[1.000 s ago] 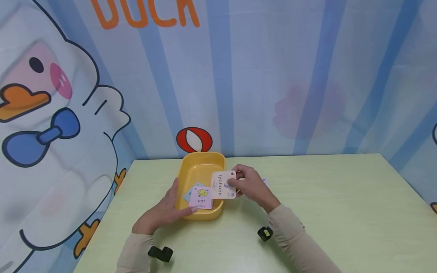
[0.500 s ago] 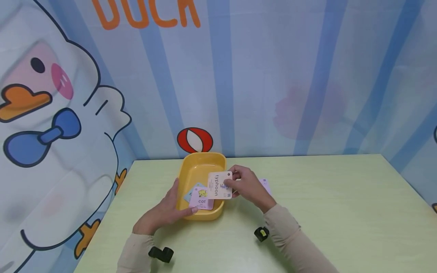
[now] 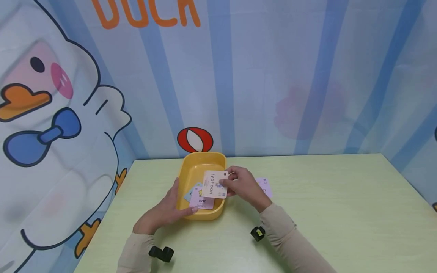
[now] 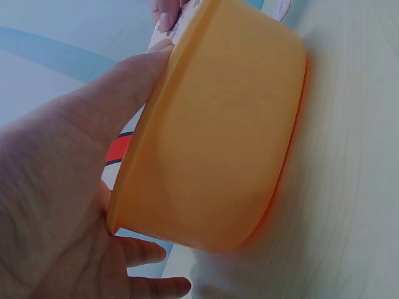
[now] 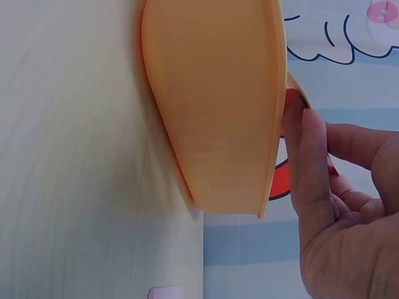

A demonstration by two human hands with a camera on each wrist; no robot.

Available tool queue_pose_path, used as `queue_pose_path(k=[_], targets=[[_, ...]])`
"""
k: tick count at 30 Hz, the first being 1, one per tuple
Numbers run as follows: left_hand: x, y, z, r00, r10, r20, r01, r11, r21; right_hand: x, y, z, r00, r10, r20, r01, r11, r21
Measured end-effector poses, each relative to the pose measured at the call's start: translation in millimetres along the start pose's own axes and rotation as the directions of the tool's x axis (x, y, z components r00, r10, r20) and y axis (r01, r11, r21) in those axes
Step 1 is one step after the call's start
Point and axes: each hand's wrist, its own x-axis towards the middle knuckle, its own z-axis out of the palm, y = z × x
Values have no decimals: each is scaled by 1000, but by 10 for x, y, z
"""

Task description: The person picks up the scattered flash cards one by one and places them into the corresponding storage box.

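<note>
Over the right side of a yellow plastic bin (image 3: 209,215), my right hand (image 3: 246,187) pinches a pale flash card (image 3: 211,184) printed "typhoon" between thumb and fingers. The right wrist view shows that card's edge (image 5: 301,91) just past the bin's rim. My left hand (image 3: 160,213) grips the bin's near-left corner, thumb on the near rim and fingers along the left side. Inside the bin lie a purple "cat" flash card (image 3: 200,204) and a blue card (image 3: 188,196), mostly covered. The typhoon card hides the top of the cat card.
Another purple card (image 3: 265,186) lies on the light table (image 3: 334,212), partly behind my right hand. A printed curtain (image 3: 252,76) stands along the table's back edge. Black wrist cameras (image 3: 161,254) hang near both cuffs.
My right hand has moved left with the typhoon card, bringing it further over the bin and over the cat card. More of the purple card on the table shows. My left hand stays put.
</note>
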Motion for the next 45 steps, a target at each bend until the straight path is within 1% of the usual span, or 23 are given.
queue_pose_path(k=[7, 17, 21, 25, 28, 38, 45], targets=[[17, -21, 15, 1000, -12, -6, 12, 1000, 3, 27, 3, 33, 1000, 3, -6, -3, 1000, -15], [21, -4, 22, 1000, 20, -15, -20, 1000, -6, 47, -53, 60, 1000, 0, 20, 1, 1000, -4], [20, 0, 23, 999, 36, -14, -36, 999, -20, 53, -66, 64, 999, -4, 34, 5, 1000, -27], [16, 2, 14, 1000, 29, -8, -29, 999, -15, 74, -71, 77, 999, -3, 40, 5, 998, -64], [15, 3, 3, 1000, 24, -2, -24, 1000, -11, 95, -80, 93, 1000, 6, 29, -4, 996, -84], [1, 18, -19, 999, 47, 8, -46, 998, -32, 154, -79, 149, 1000, 11, -6, -12, 996, -94], [-17, 29, -25, 999, 36, 9, -35, 999, -29, 198, -77, 181, 999, 16, -39, -21, 989, -144]])
